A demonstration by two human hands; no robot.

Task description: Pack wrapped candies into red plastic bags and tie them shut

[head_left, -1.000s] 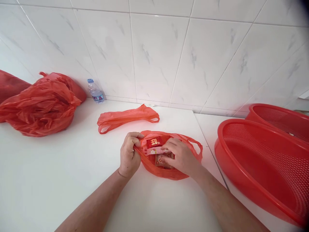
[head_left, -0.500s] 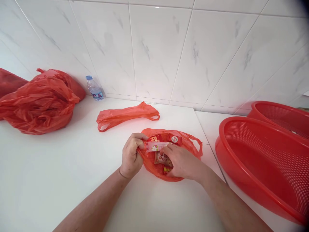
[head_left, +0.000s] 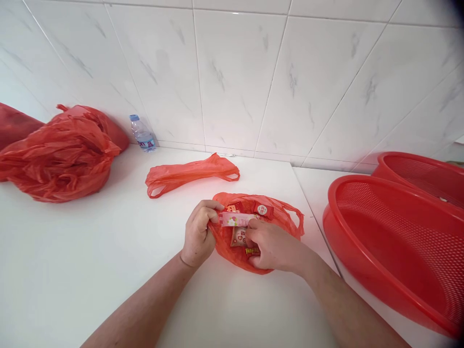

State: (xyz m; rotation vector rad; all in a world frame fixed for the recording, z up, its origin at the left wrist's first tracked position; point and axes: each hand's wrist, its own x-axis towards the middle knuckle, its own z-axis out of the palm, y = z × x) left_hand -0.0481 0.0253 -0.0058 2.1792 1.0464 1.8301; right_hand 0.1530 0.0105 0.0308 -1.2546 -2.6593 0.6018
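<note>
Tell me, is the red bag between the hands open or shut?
Open. The left hand pinches the rim of the bag, its mouth gapes upward, and packets show inside, next to the right hand.

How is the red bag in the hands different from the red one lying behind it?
The held bag is spread open with snack packets inside; the far bag lies flat and bunched narrow. The left hand pinches the held bag's rim; nothing touches the far bag. Both are thin red plastic with handles.

The red bag (head_left: 275,212) sits open and crumpled on the white counter, stuffed with little snack packs, a pink packet (head_left: 235,220) lying across its mouth.
</note>
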